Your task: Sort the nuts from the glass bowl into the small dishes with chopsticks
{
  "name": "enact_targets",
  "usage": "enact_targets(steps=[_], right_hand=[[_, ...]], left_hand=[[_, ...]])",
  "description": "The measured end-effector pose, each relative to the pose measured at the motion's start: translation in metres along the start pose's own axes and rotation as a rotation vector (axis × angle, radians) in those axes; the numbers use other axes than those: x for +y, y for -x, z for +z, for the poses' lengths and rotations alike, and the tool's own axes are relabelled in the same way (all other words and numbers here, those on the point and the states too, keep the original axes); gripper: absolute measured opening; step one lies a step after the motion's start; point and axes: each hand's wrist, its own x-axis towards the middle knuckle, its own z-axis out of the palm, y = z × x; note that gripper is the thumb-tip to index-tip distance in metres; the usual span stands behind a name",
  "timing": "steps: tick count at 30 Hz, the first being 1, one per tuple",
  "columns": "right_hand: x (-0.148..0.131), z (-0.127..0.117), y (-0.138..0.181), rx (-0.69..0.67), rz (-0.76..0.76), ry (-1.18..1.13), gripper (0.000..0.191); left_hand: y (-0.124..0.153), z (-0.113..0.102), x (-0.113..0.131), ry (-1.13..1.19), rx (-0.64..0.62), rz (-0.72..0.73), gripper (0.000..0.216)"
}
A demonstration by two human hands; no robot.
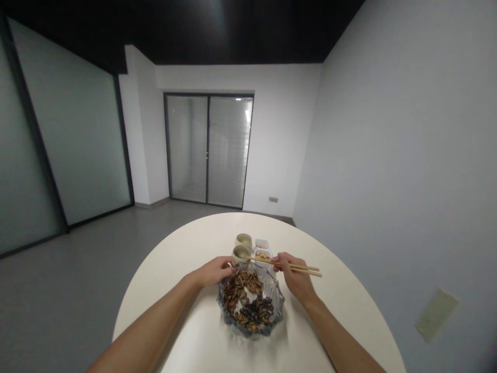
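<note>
My right hand [295, 277] is shut on a pair of wooden chopsticks [295, 266], whose tips reach into a small white dish of pale nuts [263, 257]. My left hand [213, 272] rests beside a beige cup [240, 254], its fingertips at the cup's side, just above the rim of a cut-glass bowl [279, 300]. I cannot tell whether those fingers hold anything. The bowl is heaped with dark striped sunflower seeds [243, 295]. Behind stand a second beige cup [244, 240] and another small white dish [261, 243].
Everything stands on a round white table [174, 274], whose curved edge runs around the far side. Beyond it lie a grey floor [97, 269], a glass door with blinds [208, 150], a frosted glass partition [73, 124] on the left and a white wall [388, 155] on the right.
</note>
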Motion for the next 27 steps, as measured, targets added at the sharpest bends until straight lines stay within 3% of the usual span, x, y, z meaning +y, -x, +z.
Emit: enact_targets(steps=[7,17,27], right_hand=[[-0.011,-0.018,-0.003,0.029,-0.018,-0.08,0.065],[-0.009,-0.019,0.002,-0.206,0.033,-0.15,0.066],[-0.013,-0.016,0.004,-0.289,0.04,-0.132,0.068]], left_hand=[[0.001,0.0,0.001,-0.017,0.004,0.004,0.027],[-0.001,0.0,-0.007,-0.035,0.021,-0.005,0.023],[0.0,-0.001,0.0,-0.031,0.008,-0.01,0.027]])
